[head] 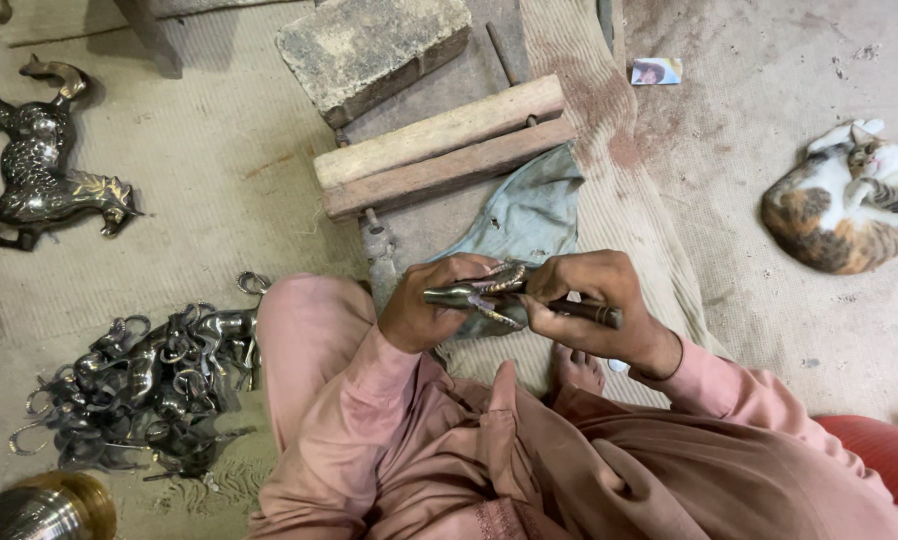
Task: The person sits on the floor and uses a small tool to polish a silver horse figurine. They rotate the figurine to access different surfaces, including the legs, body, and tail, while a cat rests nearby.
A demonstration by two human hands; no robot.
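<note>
I am sitting on the floor in pink clothes, looking down at my 2 hands in front of my knees. My left hand [419, 305] is gripping 1 small metal figure [481, 293], fingers clenched around its body. My right hand [584, 300] is closing its fingers around 1 dark-handled tool [591, 313], pressing its tip against the figure. Both hands are touching over 1 grey-blue cloth [534, 215] lying on the mat. To my left, 1 pile of small dark metal figures [149, 385] is resting on the floor; I cannot count them. Farther left, 1 large metal horse [39, 165] is lying on its side. Ahead, 2 wooden bars [444, 145] are lying side by side, with 1 stone block [374, 45] behind them. To my right, well apart, 1 calico cat [849, 205] is curling up.
</note>
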